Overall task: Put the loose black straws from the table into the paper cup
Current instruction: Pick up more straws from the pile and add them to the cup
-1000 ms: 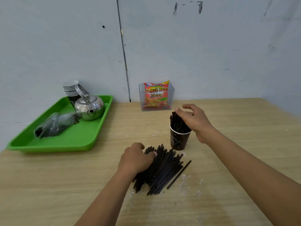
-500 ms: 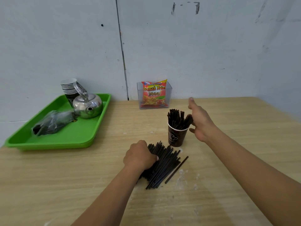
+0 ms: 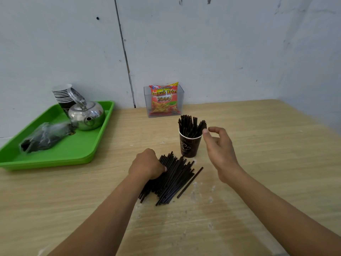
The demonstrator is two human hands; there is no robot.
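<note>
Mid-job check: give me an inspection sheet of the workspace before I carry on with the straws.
Surface: wooden table, white smudges near the pile.
Job's things: loose straws heaped in front of the paper cup, one straw lying apart to their right; the cup stands upright and already holds straws.
Clutter: green tray at left with kettle, stacked cups and a wrapped dark bundle; clear box holding a snack packet by the wall.
Hands: left hand curled onto the pile, gripping straws; right hand beside the cup's rim, fingers loose, holding nothing.
Cables: nothing seen.
Surroundings: scuffed pale wall with a vertical seam.
</note>
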